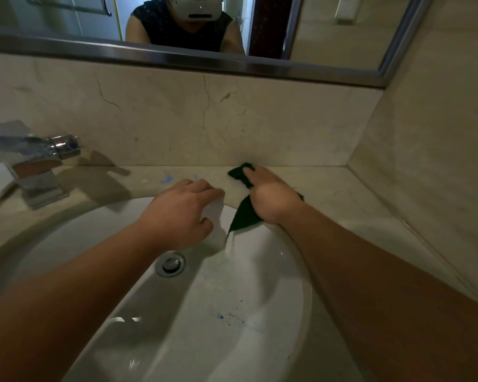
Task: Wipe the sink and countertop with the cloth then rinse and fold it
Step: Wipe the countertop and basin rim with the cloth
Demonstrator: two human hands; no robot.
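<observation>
Right hand (271, 194) clenched round dark green cloth (244, 213) on the countertop (342, 194), behind the sink (232, 312).
Cloth bunched: one end pokes past the fingers near the back wall, the other hangs over the sink rim. Left hand (182, 208) slack at the rim, grasping nothing. Blue smears (166, 179) on beige marble, blue specks in the white basin. Chrome faucet (36, 161) left; mirror (342, 28) above.

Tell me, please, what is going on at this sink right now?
A person is wiping the countertop with a green cloth. The right hand holds the cloth down near the back wall, one end trailing over the rim of the sink. The left hand rests on that rim, holding nothing. Blue marks show on the countertop and in the sink.
</observation>
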